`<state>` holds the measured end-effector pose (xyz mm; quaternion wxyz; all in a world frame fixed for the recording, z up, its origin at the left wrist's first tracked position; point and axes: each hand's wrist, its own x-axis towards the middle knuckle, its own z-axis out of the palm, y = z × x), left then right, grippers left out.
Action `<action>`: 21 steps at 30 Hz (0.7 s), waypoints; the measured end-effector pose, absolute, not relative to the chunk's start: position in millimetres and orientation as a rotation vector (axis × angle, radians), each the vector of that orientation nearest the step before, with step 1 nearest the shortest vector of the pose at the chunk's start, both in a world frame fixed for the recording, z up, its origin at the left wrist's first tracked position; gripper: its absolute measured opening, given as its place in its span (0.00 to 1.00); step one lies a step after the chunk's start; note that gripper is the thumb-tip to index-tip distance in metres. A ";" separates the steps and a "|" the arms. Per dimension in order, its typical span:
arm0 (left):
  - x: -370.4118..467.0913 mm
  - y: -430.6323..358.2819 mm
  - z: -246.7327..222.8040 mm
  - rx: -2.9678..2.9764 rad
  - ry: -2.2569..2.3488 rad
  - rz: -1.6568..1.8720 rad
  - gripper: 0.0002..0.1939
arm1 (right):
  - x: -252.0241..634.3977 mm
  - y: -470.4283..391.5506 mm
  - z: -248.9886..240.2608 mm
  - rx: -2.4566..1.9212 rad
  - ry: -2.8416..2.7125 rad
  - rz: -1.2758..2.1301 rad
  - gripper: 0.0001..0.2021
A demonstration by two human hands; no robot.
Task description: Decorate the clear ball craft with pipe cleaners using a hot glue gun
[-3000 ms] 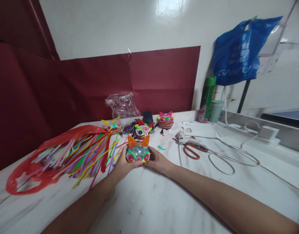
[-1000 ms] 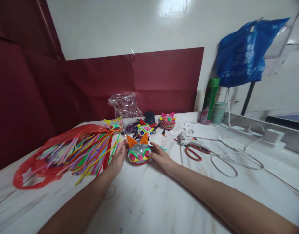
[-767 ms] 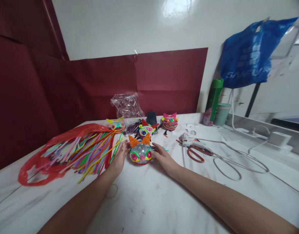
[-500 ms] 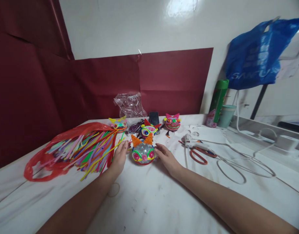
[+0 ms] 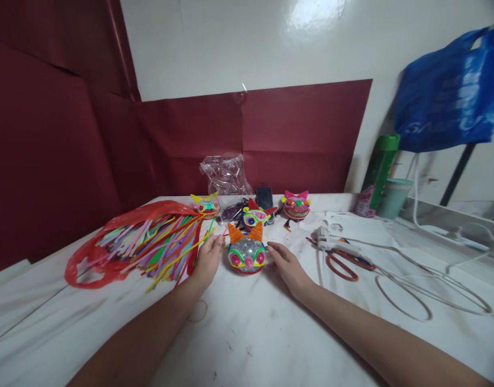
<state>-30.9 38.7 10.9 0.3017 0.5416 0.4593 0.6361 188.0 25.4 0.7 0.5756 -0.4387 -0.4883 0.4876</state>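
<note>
An animal-head craft (image 5: 247, 255) sits on the white table between my hands. It has a clear shiny body, orange ears, pink eyes ringed in green and yellow, and a pink nose. My left hand (image 5: 208, 262) rests on the table just left of it, fingers loosely extended and thumb side up. On the other side, my right hand (image 5: 289, 269) has its fingertips at the craft's right edge; whether they touch it I cannot tell. Neither hand grips anything. Directly behind stands a similar craft with red ears (image 5: 255, 216).
At the left lies a red plastic bag (image 5: 79, 271) with many coloured pipe cleaners (image 5: 158, 247). Two more crafts, yellow-eared (image 5: 206, 206) and pink-eared (image 5: 296, 205), stand behind, near a phone (image 5: 264, 197). Orange-handled scissors (image 5: 343, 267), a white cable (image 5: 403, 303) and a cup (image 5: 394, 199) are at right.
The whole view has shifted, so everything appears slightly further right. Both hands stay on either side of the orange-eared craft, with no clear movement relative to it.
</note>
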 end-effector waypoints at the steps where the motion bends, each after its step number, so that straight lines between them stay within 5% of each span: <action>1: -30.9 38.1 11.2 1.438 1.245 1.698 0.16 | 188.6 26.9 -1.4 -1.031 -1.123 1.142 0.21; 21: -36.3 46.8 38.4 1.341 1.384 1.832 0.10 | 188.0 37.2 -11.9 -0.991 -1.082 1.197 0.15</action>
